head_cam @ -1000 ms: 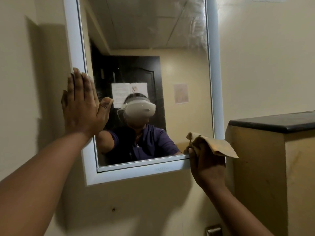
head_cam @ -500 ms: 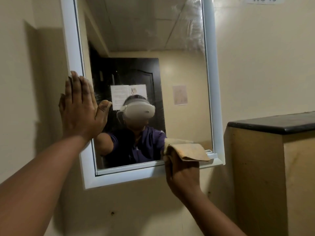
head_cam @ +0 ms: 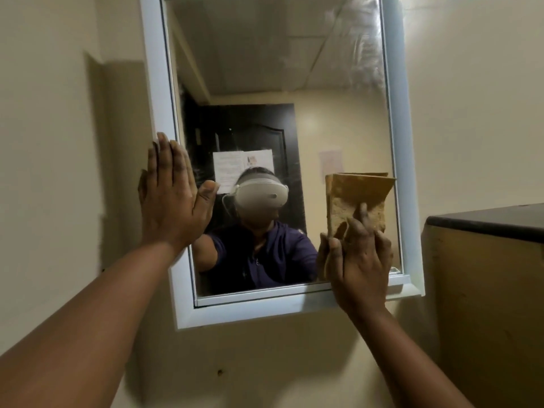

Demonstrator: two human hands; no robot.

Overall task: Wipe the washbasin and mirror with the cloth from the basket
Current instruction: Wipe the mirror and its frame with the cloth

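Note:
A white-framed mirror (head_cam: 294, 69) hangs on the beige wall in front of me. My left hand (head_cam: 172, 201) lies flat with straight fingers against the mirror's left frame edge, thumb on the glass. My right hand (head_cam: 360, 263) grips a folded tan cloth (head_cam: 357, 198) and holds it against the glass at the lower right corner, the cloth standing up above my fingers. Streaks show on the glass at the upper right. The washbasin and the basket are out of view.
A tan partition with a dark top (head_cam: 485, 222) stands close to the mirror's right side. The beige wall (head_cam: 59, 142) spreads to the left and below the frame.
My right hand has moved the cloth from the bottom edge up and to the right on the glass, and the cloth now stands upright. My left hand stays on the left frame.

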